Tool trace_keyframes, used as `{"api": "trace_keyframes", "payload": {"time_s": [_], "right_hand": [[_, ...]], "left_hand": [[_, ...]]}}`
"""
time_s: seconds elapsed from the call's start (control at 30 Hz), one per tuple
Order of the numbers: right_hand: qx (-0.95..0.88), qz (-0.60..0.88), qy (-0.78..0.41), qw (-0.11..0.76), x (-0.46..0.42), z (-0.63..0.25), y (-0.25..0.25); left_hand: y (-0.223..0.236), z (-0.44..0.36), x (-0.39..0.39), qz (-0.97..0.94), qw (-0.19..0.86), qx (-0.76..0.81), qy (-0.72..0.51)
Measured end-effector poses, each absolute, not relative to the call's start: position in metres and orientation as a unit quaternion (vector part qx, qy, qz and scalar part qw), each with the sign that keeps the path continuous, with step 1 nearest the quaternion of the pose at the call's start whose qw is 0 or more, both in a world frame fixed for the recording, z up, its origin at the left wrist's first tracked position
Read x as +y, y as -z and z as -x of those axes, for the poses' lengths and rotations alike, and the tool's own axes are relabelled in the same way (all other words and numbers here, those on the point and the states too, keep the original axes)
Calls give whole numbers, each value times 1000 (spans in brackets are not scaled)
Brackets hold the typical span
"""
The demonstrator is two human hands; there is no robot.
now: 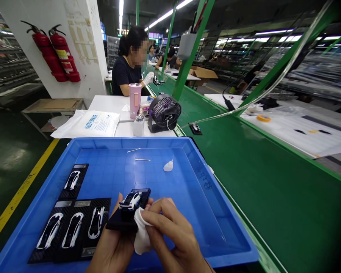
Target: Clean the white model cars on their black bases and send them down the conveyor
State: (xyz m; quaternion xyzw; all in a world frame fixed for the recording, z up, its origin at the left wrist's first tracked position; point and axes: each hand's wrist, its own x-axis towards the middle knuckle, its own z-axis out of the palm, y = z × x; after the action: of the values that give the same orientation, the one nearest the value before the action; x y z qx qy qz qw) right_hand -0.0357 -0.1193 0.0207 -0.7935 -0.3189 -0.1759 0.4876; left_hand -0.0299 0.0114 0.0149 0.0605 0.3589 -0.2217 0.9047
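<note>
Here the right hand (173, 231) holds cloth (140, 237) against a model car (130, 201).

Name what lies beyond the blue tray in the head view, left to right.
Red fire extinguishers → pink tumbler → black desk fan → roll of yellow tape

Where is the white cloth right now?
In the head view, the white cloth sits low and centre, under the right hand, against the black stand of the white model car held in the left hand, above the blue tray.
</note>
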Motion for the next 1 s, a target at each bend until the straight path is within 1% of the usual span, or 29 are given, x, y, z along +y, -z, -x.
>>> {"api": "trace_keyframes", "payload": {"time_s": [0.3, 0.43, 0.6, 0.73, 0.87, 1.0], "right_hand": [[-320, 819, 197, 434, -118, 35, -26], [-311, 813, 186, 455, -121, 35, -23], [-276, 817, 148, 485, -126, 33, -17], [-251, 829, 134, 482, -127, 31, -15], [-251, 825, 140, 487, -126, 28, -14], [-245, 840, 137, 465, -133, 25, -12]], "left_hand": [[-12, 31, 11, -70, 910, 337, 230], [-15, 31, 11, -79, 909, 348, 214], [-13, 32, 12, -101, 918, 354, 151], [-14, 33, 10, -107, 917, 370, 104], [-15, 33, 8, -150, 920, 350, 92], [-12, 33, 10, -206, 911, 350, 71]]}}
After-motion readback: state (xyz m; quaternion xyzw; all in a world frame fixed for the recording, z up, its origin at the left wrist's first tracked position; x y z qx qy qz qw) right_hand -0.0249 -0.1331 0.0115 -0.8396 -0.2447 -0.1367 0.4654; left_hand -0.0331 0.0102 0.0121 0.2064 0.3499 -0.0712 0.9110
